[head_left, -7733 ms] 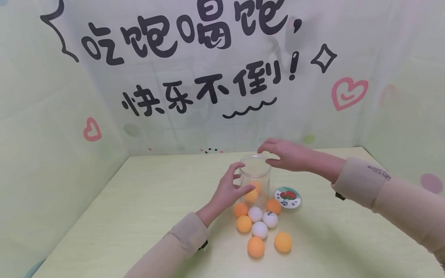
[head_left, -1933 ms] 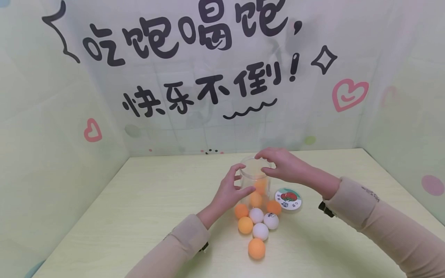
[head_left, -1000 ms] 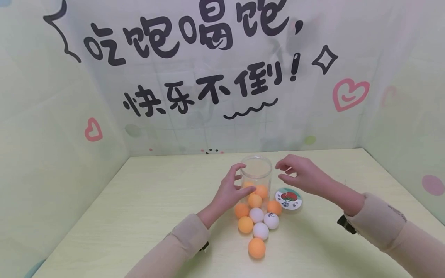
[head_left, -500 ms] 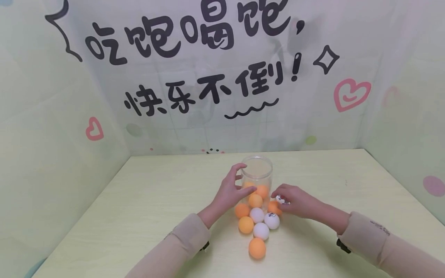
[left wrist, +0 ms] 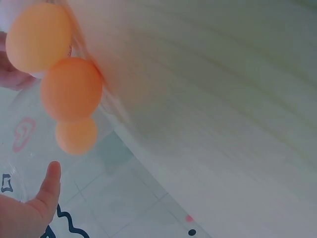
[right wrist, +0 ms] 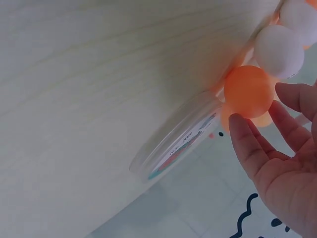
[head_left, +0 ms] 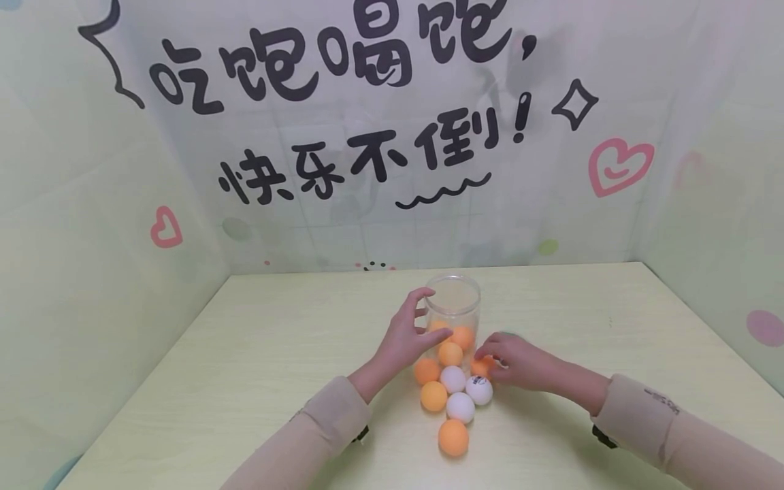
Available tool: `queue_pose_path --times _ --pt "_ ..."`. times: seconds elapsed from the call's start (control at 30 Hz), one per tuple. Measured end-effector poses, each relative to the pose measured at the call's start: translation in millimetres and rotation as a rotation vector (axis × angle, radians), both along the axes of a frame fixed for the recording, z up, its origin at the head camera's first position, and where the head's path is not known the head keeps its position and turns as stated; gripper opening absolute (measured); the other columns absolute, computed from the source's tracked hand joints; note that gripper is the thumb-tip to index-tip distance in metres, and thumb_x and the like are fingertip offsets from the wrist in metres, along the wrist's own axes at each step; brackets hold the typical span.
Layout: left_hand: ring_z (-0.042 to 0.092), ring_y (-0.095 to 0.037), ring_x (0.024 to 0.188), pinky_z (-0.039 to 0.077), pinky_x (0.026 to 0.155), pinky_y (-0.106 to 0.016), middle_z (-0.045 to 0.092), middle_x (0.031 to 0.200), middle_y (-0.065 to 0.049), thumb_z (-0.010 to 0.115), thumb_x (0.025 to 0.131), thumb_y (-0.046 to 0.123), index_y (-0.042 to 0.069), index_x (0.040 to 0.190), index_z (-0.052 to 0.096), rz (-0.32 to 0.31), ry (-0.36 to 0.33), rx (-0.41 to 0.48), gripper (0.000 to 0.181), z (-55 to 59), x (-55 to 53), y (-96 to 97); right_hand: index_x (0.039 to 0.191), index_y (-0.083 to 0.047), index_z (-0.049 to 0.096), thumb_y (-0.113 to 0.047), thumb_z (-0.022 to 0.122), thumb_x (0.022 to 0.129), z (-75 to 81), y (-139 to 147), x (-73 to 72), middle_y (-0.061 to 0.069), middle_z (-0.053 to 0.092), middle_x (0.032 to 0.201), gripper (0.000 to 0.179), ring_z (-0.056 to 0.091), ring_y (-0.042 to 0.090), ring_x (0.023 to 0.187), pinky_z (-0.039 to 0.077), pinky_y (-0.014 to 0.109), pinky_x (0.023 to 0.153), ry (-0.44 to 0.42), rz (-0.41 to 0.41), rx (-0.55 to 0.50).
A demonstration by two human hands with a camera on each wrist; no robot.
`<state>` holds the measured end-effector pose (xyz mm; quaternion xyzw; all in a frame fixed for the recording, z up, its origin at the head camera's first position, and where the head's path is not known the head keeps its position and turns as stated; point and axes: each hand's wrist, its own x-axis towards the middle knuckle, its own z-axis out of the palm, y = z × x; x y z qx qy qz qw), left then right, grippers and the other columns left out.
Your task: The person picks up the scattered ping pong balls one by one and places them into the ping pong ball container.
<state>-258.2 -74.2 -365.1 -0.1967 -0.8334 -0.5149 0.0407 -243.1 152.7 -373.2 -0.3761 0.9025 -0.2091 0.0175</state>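
A clear plastic jar [head_left: 454, 314] stands upright with several orange ping-pong balls [head_left: 450, 354] visible in its lower part. My left hand [head_left: 401, 340] holds the jar from the left, thumb at the front and fingers at the rim and far side. My right hand [head_left: 523, 362] is low at the jar's right, fingertips and thumb round an orange ping-pong ball [right wrist: 247, 91] at table level. White ping-pong balls [head_left: 461, 407] lie in front of the jar, with more orange balls [head_left: 453, 437] among and before them.
Behind the right hand lies a round clear lid [right wrist: 183, 144] with a printed label, mostly hidden in the head view. The pale wooden table [head_left: 294, 340] ends at a printed cloth backdrop [head_left: 367, 231].
The orange ball at the front right has left the table, and the jar holds more orange balls. My right hand has moved from the rim down to the ball beside the jar. My left hand stays.
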Motion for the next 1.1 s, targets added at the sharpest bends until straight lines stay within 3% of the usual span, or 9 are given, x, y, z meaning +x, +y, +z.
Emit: queue_pose_path --times 0.43,0.67,1.1 --pt "0.048 -0.032 0.119 0.049 0.087 -0.041 0.036 0.141 -0.008 0.072 0.079 0.020 0.016 0.131 0.034 0.005 -0.005 -0.006 0.065 0.7 2.1 0.0 0.095 -0.004 0.066 -0.004 0.069 0.073 -3.7 -4.7 -4.1 0.005 0.060 0.089 0.022 0.052 0.014 0.076 0.045 0.023 0.063 0.090 0.049 0.010" --pt "0.048 -0.032 0.119 0.049 0.087 -0.040 0.036 0.141 -0.009 0.072 0.079 0.020 0.016 0.132 0.034 0.002 0.010 -0.010 0.064 0.3 1.4 0.2 0.096 -0.004 0.066 -0.007 0.070 0.074 -7.4 -5.3 -7.3 0.003 0.061 0.089 0.022 0.049 0.011 0.074 0.043 0.021 0.062 0.052 0.031 0.010" --pt "0.048 -0.031 0.119 0.049 0.087 -0.040 0.036 0.141 -0.008 0.072 0.079 0.020 0.016 0.131 0.034 -0.001 0.012 -0.005 0.064 1.8 1.2 1.1 0.098 -0.005 0.065 -0.008 0.070 0.075 -2.5 -5.1 -8.0 0.002 0.063 0.089 0.024 0.052 0.011 0.076 0.044 0.023 0.064 0.056 0.059 0.028"
